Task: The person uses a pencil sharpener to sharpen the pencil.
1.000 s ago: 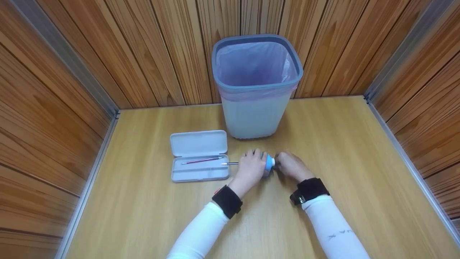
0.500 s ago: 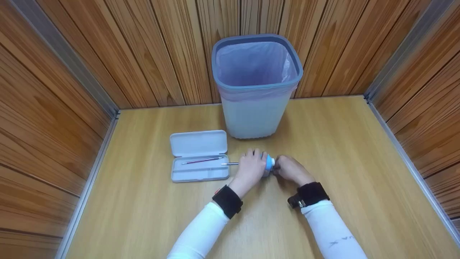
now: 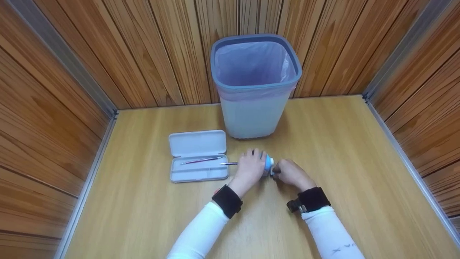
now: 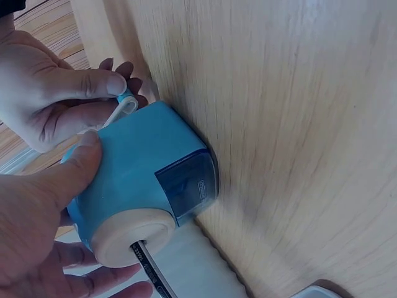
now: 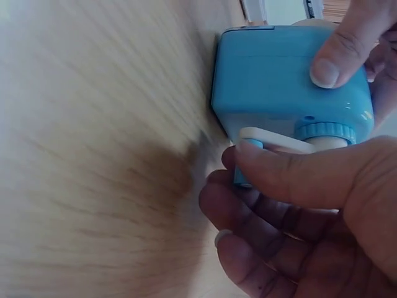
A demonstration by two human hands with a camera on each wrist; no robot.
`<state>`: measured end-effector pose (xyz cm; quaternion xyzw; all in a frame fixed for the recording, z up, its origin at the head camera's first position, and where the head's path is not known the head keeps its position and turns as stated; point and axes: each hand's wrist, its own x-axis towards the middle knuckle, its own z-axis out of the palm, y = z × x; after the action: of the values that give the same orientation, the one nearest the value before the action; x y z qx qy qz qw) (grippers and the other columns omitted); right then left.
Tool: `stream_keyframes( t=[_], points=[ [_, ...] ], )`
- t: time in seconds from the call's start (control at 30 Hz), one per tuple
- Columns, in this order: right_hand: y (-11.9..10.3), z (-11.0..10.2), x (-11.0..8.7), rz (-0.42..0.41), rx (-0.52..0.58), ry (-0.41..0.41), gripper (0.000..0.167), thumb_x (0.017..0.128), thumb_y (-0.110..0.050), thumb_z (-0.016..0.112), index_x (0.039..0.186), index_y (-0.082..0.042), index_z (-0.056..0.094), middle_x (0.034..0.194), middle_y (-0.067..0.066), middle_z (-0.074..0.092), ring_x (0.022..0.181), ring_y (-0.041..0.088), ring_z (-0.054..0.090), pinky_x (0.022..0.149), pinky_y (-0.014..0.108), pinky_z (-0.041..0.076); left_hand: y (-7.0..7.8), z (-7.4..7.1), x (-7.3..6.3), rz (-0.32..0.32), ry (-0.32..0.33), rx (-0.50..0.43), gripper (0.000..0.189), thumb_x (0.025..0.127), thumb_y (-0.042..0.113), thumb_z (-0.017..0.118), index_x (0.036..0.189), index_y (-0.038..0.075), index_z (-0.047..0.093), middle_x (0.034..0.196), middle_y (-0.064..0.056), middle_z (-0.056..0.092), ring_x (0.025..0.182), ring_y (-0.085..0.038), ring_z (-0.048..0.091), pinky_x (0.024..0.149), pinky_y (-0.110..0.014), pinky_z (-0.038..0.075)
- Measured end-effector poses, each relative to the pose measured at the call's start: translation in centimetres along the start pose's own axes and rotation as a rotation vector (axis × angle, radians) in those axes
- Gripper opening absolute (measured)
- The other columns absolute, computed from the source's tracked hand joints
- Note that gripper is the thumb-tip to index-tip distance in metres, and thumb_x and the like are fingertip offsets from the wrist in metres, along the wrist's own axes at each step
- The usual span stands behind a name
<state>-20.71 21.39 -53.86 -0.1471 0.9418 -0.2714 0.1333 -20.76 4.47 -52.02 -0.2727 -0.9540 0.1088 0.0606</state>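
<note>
A blue crank pencil sharpener (image 4: 139,158) stands on the table, gripped from above by my left hand (image 3: 251,166), which hides most of it in the head view. A dark-striped pencil (image 4: 152,271) sticks into the round cream-coloured front of the sharpener. My right hand (image 3: 291,172) is at the back of the sharpener, where its thumb and fingers pinch the small blue knob (image 5: 240,177) on the white crank arm (image 5: 279,139). In the right wrist view, the crank arm points toward the table side.
Left of the sharpener, a pale pencil case (image 3: 199,175) lies with its lid (image 3: 197,143) folded back. Another pencil (image 3: 201,160) rests inside it. A lined trash bin (image 3: 251,115) stands behind the hands. Wooden panels (image 3: 143,54) wall the table at the back and sides.
My right hand has moved a little down toward the near edge, carrying the crank knob round. My left hand and the sharpener stay in place.
</note>
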Motion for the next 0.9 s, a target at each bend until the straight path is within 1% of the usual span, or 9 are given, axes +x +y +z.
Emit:
stream_keyframes(
  t=[0.13,0.27,0.33,0.43,0.5,0.63,0.73,0.9],
  points=[
    [0.0,0.1,-0.2,-0.027,0.0,0.004,0.012,0.084,0.003,0.068,0.079,-0.005,0.075,0.066,0.0,0.058,0.06,0.016,0.049,0.056,0.031,0.041,0.0,0.0,0.1,0.002,-0.022,-0.013,0.047,0.098,0.026,0.059,0.143,0.018,0.051,0.125,-0.008,0.054,0.108,-0.026,0.055,0.079,-0.036,0.053],
    [-0.1,0.1,-0.4,-0.007,-0.004,-0.007,0.01,0.087,0.002,0.067,0.084,-0.004,0.075,0.07,0.001,0.06,0.061,0.017,0.05,0.057,0.032,0.043,-0.1,0.1,0.2,0.006,-0.027,-0.044,0.049,0.096,0.025,0.062,0.143,0.017,0.051,0.127,-0.007,0.053,0.11,-0.026,0.053,0.079,-0.036,0.053],
    [-0.2,0.1,-0.5,-0.04,-0.024,-0.003,0.01,0.087,0.002,0.067,0.081,-0.004,0.074,0.069,0.001,0.059,0.061,0.017,0.049,0.058,0.032,0.043,-0.1,0.3,0.2,0.007,-0.002,-0.048,0.047,0.095,0.025,0.062,0.14,0.016,0.053,0.124,-0.005,0.053,0.108,-0.025,0.053,0.076,-0.036,0.054],
    [-0.2,0.1,-0.7,-0.07,-0.046,0.004,0.011,0.086,0.002,0.067,0.079,-0.004,0.072,0.067,0.001,0.056,0.061,0.016,0.048,0.058,0.032,0.042,-0.2,0.5,0.2,0.008,0.045,-0.05,0.043,0.094,0.025,0.062,0.136,0.015,0.057,0.119,-0.003,0.054,0.104,-0.024,0.054,0.072,-0.035,0.053],
    [-0.3,0.1,-0.7,-0.081,-0.064,0.007,0.011,0.086,0.002,0.068,0.078,-0.004,0.071,0.067,0.001,0.055,0.061,0.016,0.047,0.059,0.032,0.042,-0.2,0.6,0.2,0.009,0.062,-0.055,0.042,0.094,0.025,0.062,0.134,0.015,0.058,0.117,-0.003,0.055,0.102,-0.024,0.054,0.07,-0.035,0.053],
    [-0.5,0.1,-1.0,-0.025,-0.06,-0.013,0.008,0.089,0.0,0.066,0.087,-0.005,0.071,0.071,0.001,0.056,0.065,0.018,0.05,0.062,0.033,0.043,-0.2,0.6,0.2,0.009,0.058,-0.074,0.041,0.095,0.025,0.061,0.134,0.015,0.058,0.118,-0.003,0.054,0.103,-0.025,0.054,0.071,-0.036,0.053],
    [-0.8,0.1,-1.2,-0.012,-0.068,-0.027,0.006,0.091,-0.001,0.065,0.092,-0.004,0.07,0.074,0.002,0.056,0.068,0.019,0.051,0.064,0.035,0.044,-0.3,0.5,0.3,0.008,0.048,-0.079,0.04,0.096,0.025,0.059,0.135,0.016,0.058,0.119,-0.003,0.054,0.104,-0.025,0.053,0.072,-0.037,0.053],
    [-1.2,0.0,-1.5,-0.004,-0.086,-0.051,0.007,0.093,-0.002,0.061,0.096,-0.004,0.067,0.077,0.004,0.054,0.07,0.021,0.051,0.065,0.036,0.044,-0.3,0.5,0.2,0.008,0.035,-0.075,0.044,0.095,0.03,0.06,0.138,0.017,0.056,0.122,-0.003,0.054,0.107,-0.025,0.053,0.075,-0.037,0.053]
  ],
)
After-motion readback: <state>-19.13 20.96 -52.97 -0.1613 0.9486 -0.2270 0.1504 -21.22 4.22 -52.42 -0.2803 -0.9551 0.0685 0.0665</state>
